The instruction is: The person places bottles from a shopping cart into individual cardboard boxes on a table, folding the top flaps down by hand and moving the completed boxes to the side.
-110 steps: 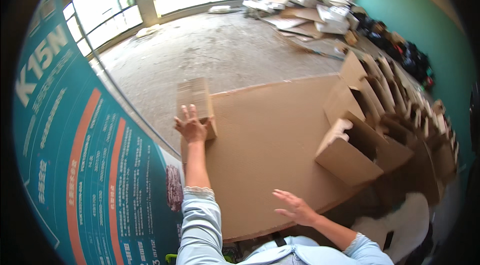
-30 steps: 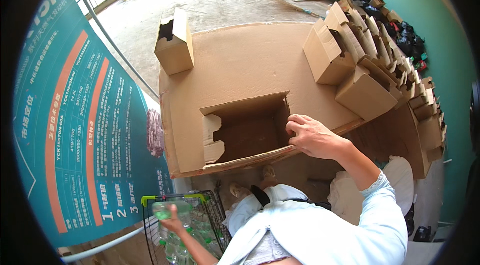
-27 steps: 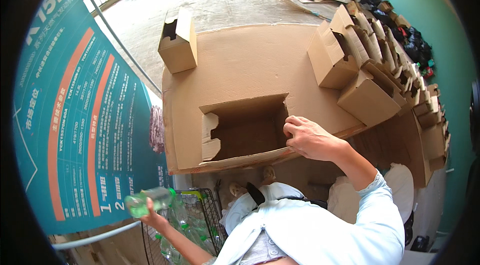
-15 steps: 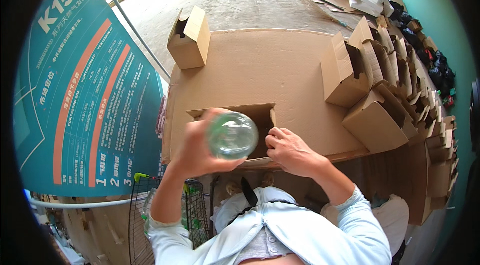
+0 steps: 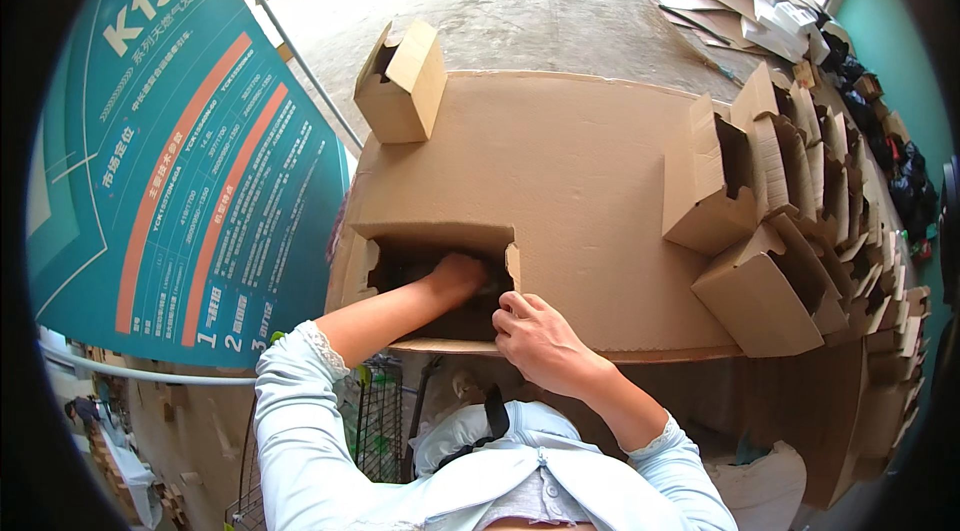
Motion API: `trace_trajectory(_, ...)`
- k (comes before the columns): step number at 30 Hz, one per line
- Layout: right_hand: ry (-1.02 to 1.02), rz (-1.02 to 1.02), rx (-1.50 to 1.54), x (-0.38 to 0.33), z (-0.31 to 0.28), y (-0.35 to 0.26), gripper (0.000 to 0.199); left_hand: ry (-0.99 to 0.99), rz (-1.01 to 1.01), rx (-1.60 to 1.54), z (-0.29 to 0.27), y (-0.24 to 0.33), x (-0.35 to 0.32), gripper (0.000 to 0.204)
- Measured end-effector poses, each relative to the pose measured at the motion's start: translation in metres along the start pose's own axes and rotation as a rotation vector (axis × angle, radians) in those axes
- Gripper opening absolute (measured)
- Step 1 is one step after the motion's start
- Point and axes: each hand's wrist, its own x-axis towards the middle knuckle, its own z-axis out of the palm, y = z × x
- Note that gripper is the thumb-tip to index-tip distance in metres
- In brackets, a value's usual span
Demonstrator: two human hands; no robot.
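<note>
My left hand [image 5: 462, 274] reaches deep into an open cardboard box [image 5: 440, 231] at the near edge of the table. Its fingers are lost in the dark interior, so their grip does not show. Only a faint, pale shape appears beside them. My right hand [image 5: 545, 339] is closed on the box flap [image 5: 514, 269] at the near right corner, fingertips pinching the cardboard edge. The box stands with its opening upward, on a large sheet-covered cardboard surface [image 5: 560, 161].
One open carton [image 5: 405, 91] stands at the far left of the surface. Several open cartons [image 5: 715, 181] crowd its right side. A black wire cart [image 5: 378, 421] with greenish items is below left. A teal printed banner [image 5: 170, 181] rises at left.
My left hand has lowered from above the box into it; the clear, green-tinted bottle it held is no longer plainly visible. My right hand stays at the flap, and the view has shifted.
</note>
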Motion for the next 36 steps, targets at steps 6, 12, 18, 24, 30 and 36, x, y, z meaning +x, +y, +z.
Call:
trace_trajectory(6,0.075,0.005,-0.003,0.003,-0.002,0.001,0.014,-0.201,-0.034,-0.359,-0.099,-0.003,-0.07,0.036)
trace_trajectory(12,0.071,0.124,0.058,-0.003,-0.001,0.005,0.014,0.889,-0.304,-1.157,-0.079,-0.027,-0.267,0.017)
trace_trajectory(18,0.055,0.215,0.073,0.005,-0.008,-0.008,0.01,0.33,-1.726,-0.378,0.307,-0.061,-0.495,0.062)
trace_trajectory(24,0.084,0.336,0.008,0.01,-0.008,-0.023,0.012,0.211,-2.202,-0.808,0.495,0.019,-0.543,0.111)
trace_trajectory(30,0.133,0.37,-0.022,0.009,0.0,-0.032,0.013,0.188,-2.04,-0.979,0.503,0.004,-0.568,0.114)
trace_trajectory(36,0.148,0.404,-0.018,0.012,0.007,-0.028,0.012,1.043,-2.27,-1.517,0.402,0.016,-0.541,0.072)
